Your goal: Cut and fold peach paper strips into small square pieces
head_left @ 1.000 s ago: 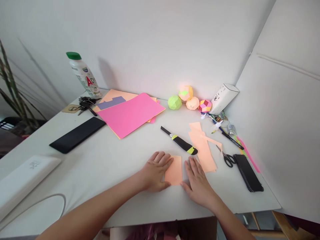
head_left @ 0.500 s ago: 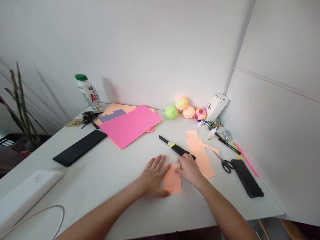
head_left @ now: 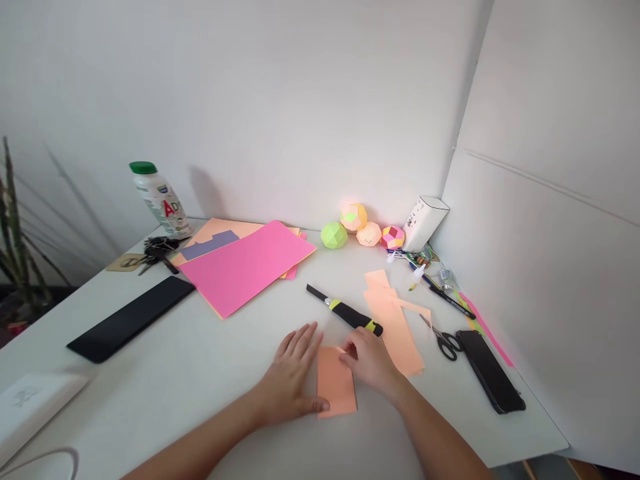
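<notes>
A small folded orange paper (head_left: 335, 385) lies on the white table (head_left: 210, 347) in front of me. My left hand (head_left: 293, 372) lies flat beside its left edge, fingers stretched out, thumb against the lower left corner. My right hand (head_left: 367, 360) rests on the paper's upper right part with its fingers curled, pinching at the top edge. A black and yellow utility knife (head_left: 345, 311) lies just beyond my right hand. Orange paper strips (head_left: 395, 320) lie to the right.
Scissors (head_left: 443, 339) and a black phone (head_left: 490, 370) lie at the right, with pens (head_left: 440, 287) beyond. Paper polyhedra (head_left: 357, 230) and a white box (head_left: 425, 220) stand at the back. Pink sheets (head_left: 245, 263), a bottle (head_left: 155, 197), keys (head_left: 157, 250) and a black slab (head_left: 130, 319) lie left.
My right hand moved from flat on the table right of the paper onto the paper's top right edge and curled. The left hand stayed beside the paper.
</notes>
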Available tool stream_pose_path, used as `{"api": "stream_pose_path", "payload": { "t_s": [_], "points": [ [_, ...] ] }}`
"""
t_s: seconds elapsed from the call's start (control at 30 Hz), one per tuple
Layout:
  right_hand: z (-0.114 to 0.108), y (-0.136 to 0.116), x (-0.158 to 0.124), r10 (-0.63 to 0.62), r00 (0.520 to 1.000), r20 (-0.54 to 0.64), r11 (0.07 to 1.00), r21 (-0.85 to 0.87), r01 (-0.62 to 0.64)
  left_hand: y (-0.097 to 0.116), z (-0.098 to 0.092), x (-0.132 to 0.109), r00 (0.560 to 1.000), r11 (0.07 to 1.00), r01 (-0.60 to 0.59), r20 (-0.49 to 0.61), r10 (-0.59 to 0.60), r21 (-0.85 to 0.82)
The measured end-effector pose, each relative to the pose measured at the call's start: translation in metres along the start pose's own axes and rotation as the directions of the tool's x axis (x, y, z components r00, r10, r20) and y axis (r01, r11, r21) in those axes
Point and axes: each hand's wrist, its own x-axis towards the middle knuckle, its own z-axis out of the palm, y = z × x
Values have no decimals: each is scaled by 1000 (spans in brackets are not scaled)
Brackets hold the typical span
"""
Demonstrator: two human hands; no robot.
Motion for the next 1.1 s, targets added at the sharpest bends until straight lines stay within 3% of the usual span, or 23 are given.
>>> {"api": "stream_pose_path", "payload": {
  "t_s": [0.07, 0.13, 0.57, 0.8, 0.93, 1.1],
  "points": [
    [0, 1, -1, -11, 1000, -10, 1000, 27, 11, -5, 8, 2, 991, 999, 38, -125, -37, -1],
    [0, 1, -3, -21, 1000, -14, 999, 48, 22, -8, 12, 5, 984, 998, 53, -172, -48, 20],
    [4, 7, -1, -83, 997, -3, 985, 151, 82, 2, 2, 8, 981, 999, 40, -189, -41, -5],
    [6, 10, -1, -81, 996, 28, 913, 403, 63, 5, 0, 9, 969, 980, 84, -217, -122, -179],
    [8, 7, -1, -86, 995, 46, 791, 610, 40, 6, -6, 11, 945, 898, 142, -213, -248, -417],
    [4, 2, -3, -69, 997, 38, 616, 787, 12, 18, -16, 10, 920, 623, 226, -46, -388, -749]
  ]
}}
